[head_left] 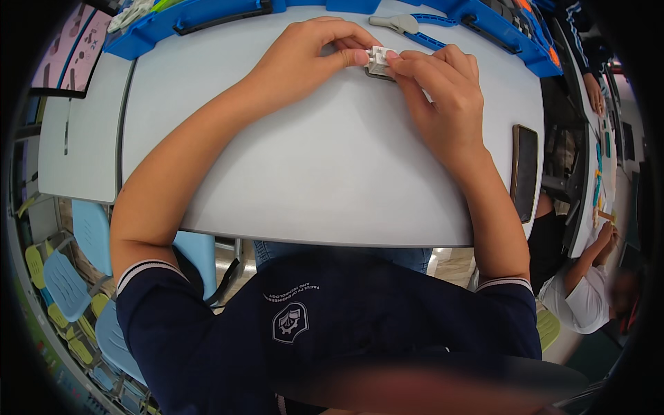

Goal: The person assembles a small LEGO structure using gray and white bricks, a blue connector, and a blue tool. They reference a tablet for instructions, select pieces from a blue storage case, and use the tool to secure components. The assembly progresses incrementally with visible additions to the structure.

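Together, the left hand (pixel 304 59) and the right hand (pixel 446 86) pinch a small white blocky piece (pixel 377 61) between thumbs and fingers, near the far edge of the smooth pale-grey table (pixel 311 162); whether it touches the tabletop, I cannot tell. Just beyond lies a grey-headed, blue-handled plier-like tool (pixel 407 25), near blue plastic trays (pixel 200 21).

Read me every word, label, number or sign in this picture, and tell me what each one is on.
Navy shirt: two lines of white lettering beside a shield-shaped gear badge; I don't copy out wording.
Pink panel: a short marking and pictured shapes, not copied either.
Small white part between the left hand and right hand: no lettering I can make out.
Phone: dark face, nothing readable.
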Available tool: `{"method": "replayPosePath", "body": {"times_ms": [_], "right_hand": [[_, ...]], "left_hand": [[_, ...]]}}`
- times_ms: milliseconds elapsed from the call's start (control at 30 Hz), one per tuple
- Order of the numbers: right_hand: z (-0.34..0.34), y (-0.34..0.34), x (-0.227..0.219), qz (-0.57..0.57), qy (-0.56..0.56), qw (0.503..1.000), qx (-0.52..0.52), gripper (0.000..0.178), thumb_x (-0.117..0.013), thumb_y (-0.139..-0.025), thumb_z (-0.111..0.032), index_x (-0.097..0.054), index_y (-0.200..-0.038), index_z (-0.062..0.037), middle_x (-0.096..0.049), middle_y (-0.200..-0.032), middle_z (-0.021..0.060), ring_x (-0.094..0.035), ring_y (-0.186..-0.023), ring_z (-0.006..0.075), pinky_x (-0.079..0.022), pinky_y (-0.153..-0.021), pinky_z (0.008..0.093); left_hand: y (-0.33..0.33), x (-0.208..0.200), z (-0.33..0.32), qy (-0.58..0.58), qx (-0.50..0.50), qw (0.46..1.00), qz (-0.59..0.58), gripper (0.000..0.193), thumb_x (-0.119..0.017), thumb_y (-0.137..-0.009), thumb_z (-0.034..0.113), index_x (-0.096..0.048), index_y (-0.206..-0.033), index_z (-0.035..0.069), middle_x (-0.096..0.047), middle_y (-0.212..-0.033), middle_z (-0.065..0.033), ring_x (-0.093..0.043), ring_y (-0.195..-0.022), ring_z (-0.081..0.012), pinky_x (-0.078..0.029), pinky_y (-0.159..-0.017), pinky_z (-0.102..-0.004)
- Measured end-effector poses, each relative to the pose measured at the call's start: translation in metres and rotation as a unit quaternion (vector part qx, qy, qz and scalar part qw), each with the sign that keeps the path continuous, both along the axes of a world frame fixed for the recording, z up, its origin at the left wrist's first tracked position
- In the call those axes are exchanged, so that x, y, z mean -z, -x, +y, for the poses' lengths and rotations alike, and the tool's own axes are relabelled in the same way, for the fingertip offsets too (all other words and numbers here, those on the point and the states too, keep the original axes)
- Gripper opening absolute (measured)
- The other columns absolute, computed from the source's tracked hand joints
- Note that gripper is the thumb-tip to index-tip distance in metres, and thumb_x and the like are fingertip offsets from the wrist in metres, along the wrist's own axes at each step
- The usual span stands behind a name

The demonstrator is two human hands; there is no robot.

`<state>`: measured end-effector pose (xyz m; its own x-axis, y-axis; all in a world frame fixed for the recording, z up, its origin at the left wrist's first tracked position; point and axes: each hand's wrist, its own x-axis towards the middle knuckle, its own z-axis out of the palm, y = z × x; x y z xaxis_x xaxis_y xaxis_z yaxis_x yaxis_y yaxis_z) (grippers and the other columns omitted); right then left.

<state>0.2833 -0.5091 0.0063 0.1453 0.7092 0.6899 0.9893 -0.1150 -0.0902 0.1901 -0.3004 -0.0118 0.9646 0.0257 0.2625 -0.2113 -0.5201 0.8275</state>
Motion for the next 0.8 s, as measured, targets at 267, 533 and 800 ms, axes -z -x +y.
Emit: {"method": "replayPosePath", "body": {"times_ms": [267, 533, 800], "right_hand": [[0.001, -0.001, 0.005, -0.031, -0.006, 0.999, -0.007, 0.029, -0.079, -0.073, 0.001, -0.074, -0.1, -0.0071, -0.073, -0.095, -0.0017, -0.053, -0.078, 0.018, -0.039, -0.074, 0.034], [0.002, -0.002, 0.005, -0.015, -0.016, 1.0, -0.019, 0.027, -0.079, -0.074, 0.004, -0.074, -0.099, -0.0061, -0.074, -0.093, -0.0006, -0.053, -0.074, 0.0179, -0.039, -0.071, 0.0339], [0.0, -0.004, 0.006, -0.004, -0.014, 1.0, -0.017, 0.024, -0.081, -0.075, 0.003, -0.076, -0.097, -0.0068, -0.075, -0.088, -0.0007, -0.051, -0.068, 0.0159, -0.04, -0.068, 0.031]], "left_hand": [[-0.002, 0.002, -0.005, 0.019, -0.01, 0.999, -0.036, 0.032, -0.074, -0.094, 0.038, -0.078, -0.107, 0.008, -0.074, -0.093, -0.0047, -0.065, -0.091, -0.0157, -0.051, -0.084, -0.0315], [0.001, -0.007, -0.004, 0.027, 0.011, 0.999, 0.022, 0.028, -0.072, -0.096, 0.026, -0.074, -0.113, 0.003, -0.07, -0.103, -0.0034, -0.061, -0.097, -0.0131, -0.046, -0.094, -0.03], [-0.004, 0.0, -0.005, 0.046, 0.004, 0.999, -0.016, 0.028, -0.075, -0.093, 0.033, -0.077, -0.106, 0.008, -0.073, -0.094, -0.0052, -0.063, -0.093, -0.0167, -0.051, -0.088, -0.0315]]}}
